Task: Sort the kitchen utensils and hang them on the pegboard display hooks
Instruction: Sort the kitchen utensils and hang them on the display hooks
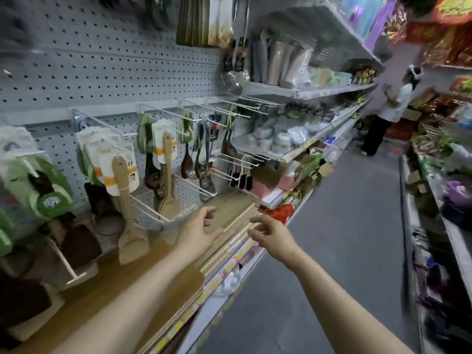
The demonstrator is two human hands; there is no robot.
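Note:
A grey pegboard (pixel 102 60) with white wire hooks fills the left. Wooden spatulas (pixel 127 200) in white card sleeves hang at left and centre (pixel 166 175). Dark spoons and turners (pixel 204 159) hang further right, and several bare hooks (pixel 229 108) stick out above them. Green-packaged dark utensils (pixel 43 190) hang at far left. My left hand (pixel 201 231) hovers over wooden boards (pixel 237 208) on the shelf, fingers loosely spread, holding nothing. My right hand (pixel 270 233) floats just right of it over the shelf edge, fingers relaxed and empty.
Shelves to the right carry bowls (pixel 275 139) and packaged goods. A grey aisle floor (pixel 344 226) runs ahead. A person (pixel 385 111) stands far down the aisle. Another stocked shelf (pixel 447 200) lines the right side.

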